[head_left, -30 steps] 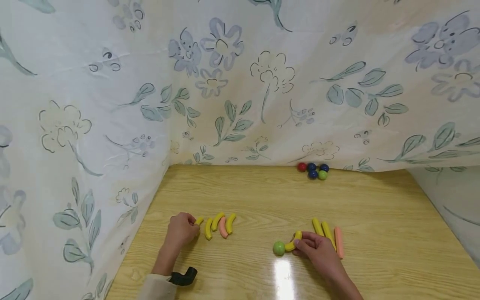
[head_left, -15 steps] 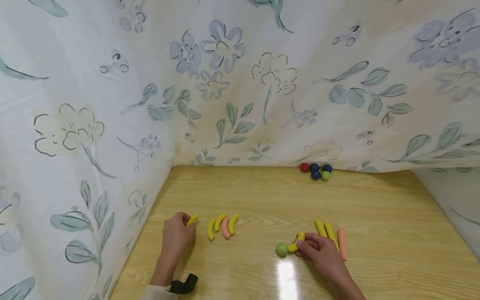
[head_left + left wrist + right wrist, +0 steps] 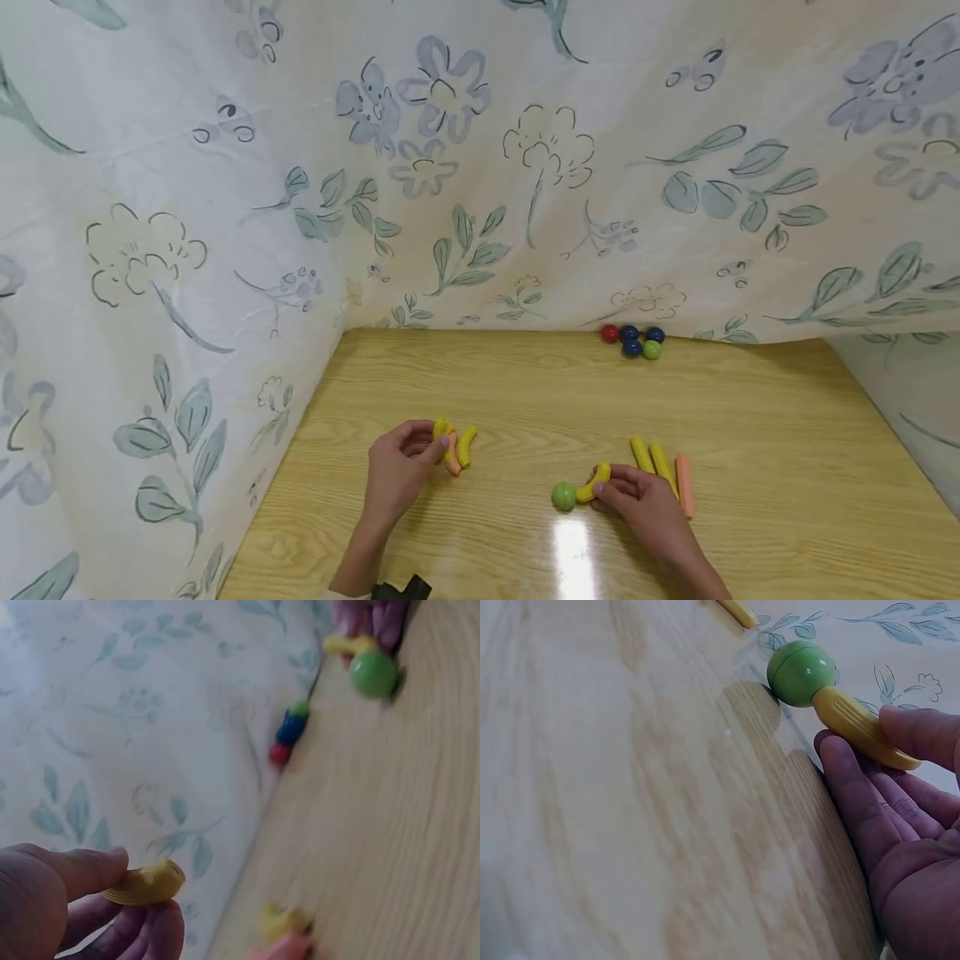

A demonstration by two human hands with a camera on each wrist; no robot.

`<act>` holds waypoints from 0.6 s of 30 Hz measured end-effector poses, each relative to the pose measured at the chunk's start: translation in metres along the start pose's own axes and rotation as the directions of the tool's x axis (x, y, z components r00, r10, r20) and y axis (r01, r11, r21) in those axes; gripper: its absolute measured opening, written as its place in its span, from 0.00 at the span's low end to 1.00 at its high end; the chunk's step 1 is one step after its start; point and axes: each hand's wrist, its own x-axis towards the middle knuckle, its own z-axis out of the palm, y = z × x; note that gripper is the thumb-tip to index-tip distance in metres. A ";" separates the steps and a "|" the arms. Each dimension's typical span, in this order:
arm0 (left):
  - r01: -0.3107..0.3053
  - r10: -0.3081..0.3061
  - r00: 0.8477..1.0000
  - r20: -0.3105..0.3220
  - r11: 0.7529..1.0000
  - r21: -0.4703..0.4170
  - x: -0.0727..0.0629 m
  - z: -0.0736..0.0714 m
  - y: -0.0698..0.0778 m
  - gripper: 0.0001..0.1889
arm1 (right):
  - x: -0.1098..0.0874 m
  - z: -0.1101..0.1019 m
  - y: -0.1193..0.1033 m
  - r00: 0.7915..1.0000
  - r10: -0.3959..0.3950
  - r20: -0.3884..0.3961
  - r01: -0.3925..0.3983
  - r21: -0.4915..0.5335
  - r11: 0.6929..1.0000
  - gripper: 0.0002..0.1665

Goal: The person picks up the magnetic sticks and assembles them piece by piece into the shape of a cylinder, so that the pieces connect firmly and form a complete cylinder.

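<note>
My left hand (image 3: 401, 471) pinches a yellow curved rod (image 3: 150, 885) between thumb and fingers, held up over the group of curved rods. In the head view it overlaps part of that group; a pink curved rod (image 3: 453, 463) and a yellow curved rod (image 3: 467, 447) show just beyond the thumb. On the right, my right hand (image 3: 641, 504) grips another yellow curved rod (image 3: 862, 731) between thumb and fingertips. That rod's far end meets a green ball (image 3: 802, 673), which has a seam line around it.
Two straight yellow rods (image 3: 651, 458) and a straight pink rod (image 3: 684, 486) lie beyond the right hand. Red, blue and green balls (image 3: 632, 349) cluster at the back edge, against the flowered cloth (image 3: 540, 208). The wooden table (image 3: 525, 392) has a bright reflection near its front.
My left hand has moved right with its yellow rod, from beside the curved rods to over them, now covering some. The right hand stays nearly still with its rod and green ball.
</note>
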 end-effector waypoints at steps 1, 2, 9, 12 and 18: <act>0.013 -0.012 1.000 0.021 0.999 -0.039 -0.001 0.007 -0.001 0.15 | 0.000 0.000 0.000 1.000 -0.001 -0.003 0.001 0.001 1.000 0.25; 0.025 -0.021 0.999 0.041 0.997 -0.079 -0.002 0.014 -0.001 0.16 | 0.001 0.000 0.001 1.000 -0.002 -0.008 0.002 0.002 1.000 0.24; 0.071 -0.046 0.991 0.129 0.977 -0.199 -0.013 0.062 -0.004 0.21 | 0.002 0.000 0.003 1.000 0.000 -0.024 0.000 0.002 1.000 0.25; 0.092 -0.066 0.990 0.127 0.974 -0.205 -0.016 0.080 -0.004 0.20 | 0.003 0.000 0.003 1.000 -0.001 -0.020 0.001 0.004 1.000 0.25; 0.167 -0.136 0.979 0.152 0.962 -0.215 -0.022 0.100 -0.005 0.15 | -0.003 0.004 0.002 1.000 -0.005 -0.015 0.005 -0.002 1.000 0.26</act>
